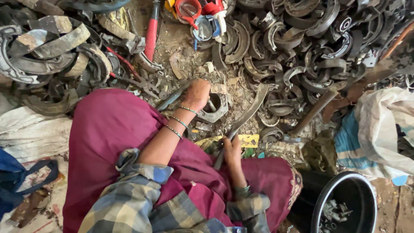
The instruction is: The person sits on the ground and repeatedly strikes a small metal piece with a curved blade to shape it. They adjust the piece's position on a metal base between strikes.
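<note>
Left hand (pixel 196 94): reaching forward over the maroon lap (pixel 112 129), beaded bangles (pixel 179 121) on the wrist, fingers curled down and closed on a grey metal brake part (pixel 215 108) lying on the dirt floor (pixel 181 56); a thin dark rod (pixel 172 97) slants just beside the hand, whether gripped I cannot tell. Right hand (pixel 232 149): drawn close to the knee, fingers wrapped tight round the lower end of a long flat metal bar (pixel 248 114), which angles up and away toward the scrap. Heap of curved brake shoes (pixel 293 47): far side and right, rusty grey, piled loose. Second heap of worn shoes (pixel 47 47): left. Red-handled tool (pixel 151 34): lying upright in view between the heaps. Black bucket (pixel 345 203): lower right, small metal bits inside. White sack (pixel 384 125): right edge.
</note>
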